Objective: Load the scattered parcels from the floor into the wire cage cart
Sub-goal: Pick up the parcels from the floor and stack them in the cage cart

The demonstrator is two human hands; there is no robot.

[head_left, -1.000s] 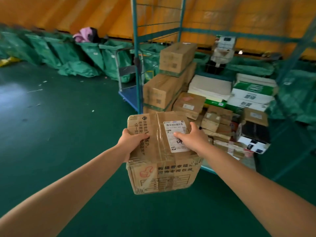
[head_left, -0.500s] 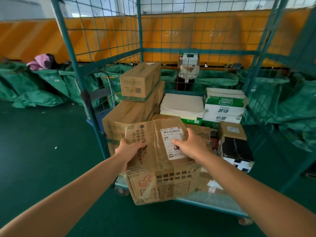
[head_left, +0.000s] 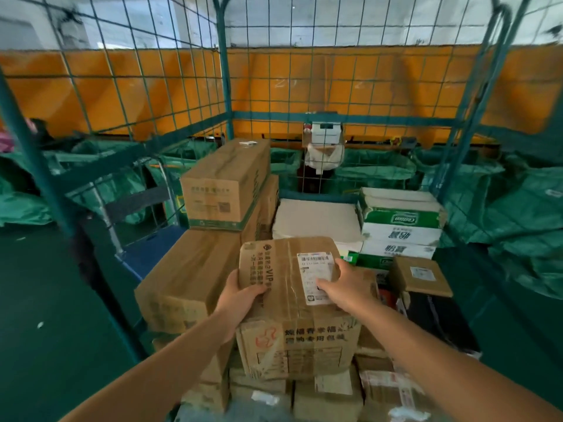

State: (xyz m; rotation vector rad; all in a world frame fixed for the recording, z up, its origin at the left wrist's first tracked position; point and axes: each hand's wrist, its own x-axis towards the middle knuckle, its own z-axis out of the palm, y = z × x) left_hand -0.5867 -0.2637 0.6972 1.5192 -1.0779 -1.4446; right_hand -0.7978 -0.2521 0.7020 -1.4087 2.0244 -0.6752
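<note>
I hold a taped brown cardboard parcel [head_left: 292, 303] with a white barcode label on top, inside the open front of the green wire cage cart [head_left: 225, 86]. My left hand [head_left: 240, 296] grips its left top edge, thumb on top. My right hand [head_left: 344, 287] grips the right top edge beside the label. The parcel is over several small parcels [head_left: 329, 394] in the cart's front; whether it rests on them I cannot tell. Two long brown boxes [head_left: 225, 184] are stacked at the left.
White and green cartons [head_left: 399, 223] and a flat white box [head_left: 316, 220] fill the cart's back. A small brown parcel [head_left: 420, 275] lies on dark boxes at the right. Green sacks [head_left: 518, 214] line the orange wall. A blue trolley [head_left: 146, 251] stands left of the cart.
I have come closer to the cart and carried the parcel forward, from outside its front edge to over the small parcels inside. Both hands keep the same hold.
</note>
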